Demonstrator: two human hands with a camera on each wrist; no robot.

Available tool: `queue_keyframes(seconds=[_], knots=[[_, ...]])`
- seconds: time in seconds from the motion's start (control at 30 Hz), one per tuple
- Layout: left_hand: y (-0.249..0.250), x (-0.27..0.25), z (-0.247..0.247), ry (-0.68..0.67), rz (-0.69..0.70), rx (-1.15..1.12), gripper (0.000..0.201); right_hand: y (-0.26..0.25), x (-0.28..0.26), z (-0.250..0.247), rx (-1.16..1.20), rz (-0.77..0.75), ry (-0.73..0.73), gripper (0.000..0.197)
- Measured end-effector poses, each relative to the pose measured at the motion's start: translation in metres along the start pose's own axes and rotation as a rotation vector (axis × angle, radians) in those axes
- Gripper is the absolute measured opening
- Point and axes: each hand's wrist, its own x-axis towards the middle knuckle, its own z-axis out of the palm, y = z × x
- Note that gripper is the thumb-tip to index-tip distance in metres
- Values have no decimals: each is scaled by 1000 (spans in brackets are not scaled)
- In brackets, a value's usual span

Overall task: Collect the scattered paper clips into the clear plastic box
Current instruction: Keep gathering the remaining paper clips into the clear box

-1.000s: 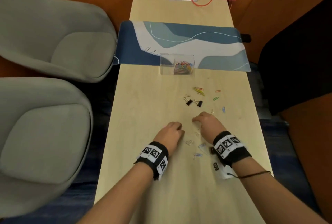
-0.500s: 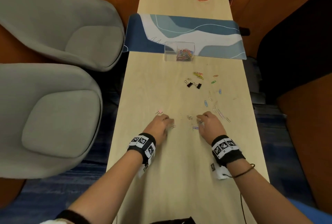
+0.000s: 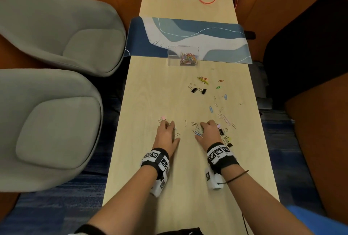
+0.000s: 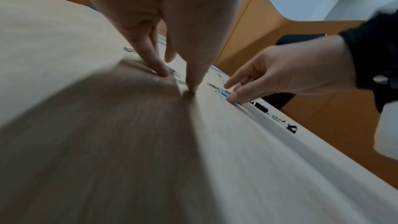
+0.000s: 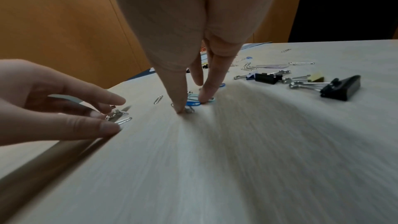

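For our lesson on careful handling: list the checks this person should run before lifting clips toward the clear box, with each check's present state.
1. Right hand fingertips on the blue paper clips: ok.
2. Left hand fingertips at the silver paper clips: ok.
3. Clips actually pinched, not just pressed: cannot tell.
4. Clear plastic box open at its top: cannot tell.
5. Black binder clips kept out of the grab: ok, lying apart.
6. All clips collected: not ok.

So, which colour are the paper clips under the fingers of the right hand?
Blue, with some silver ones, seen best in the right wrist view: blue paper clips under the right hand.
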Motion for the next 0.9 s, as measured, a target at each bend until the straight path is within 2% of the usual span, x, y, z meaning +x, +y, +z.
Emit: queue_keyframes(seconds=[0.07,0.13,0.2,0.3,0.37,0.43,0.63,0.77,0.9], knots=[[0,3,3,32,-5,23,51,-2,3,-2,-20,-46,-26,57],[0,6,4,50,0,29,40,-5,8,-4,-88,-128,-64,62],[-1,10,4,56,5,29,29,-7,12,-6,-157,-200,-95,51],[-1,17,0,93,-65,-20,12,-14,17,-9,-261,-261,-112,26],[-1,21,-3,73,-43,-50,7,-20,18,-11,-333,-277,-143,18],[0,21,-6,53,16,-14,8,-23,20,-12,-386,-293,-179,20],[5,28,-12,-15,56,76,12,-44,24,-22,-618,-374,-284,27],[8,37,-19,-86,55,138,14,-60,23,-24,-729,-433,-317,28],[10,44,-24,-111,25,135,11,-61,23,-23,-747,-422,-314,27]])
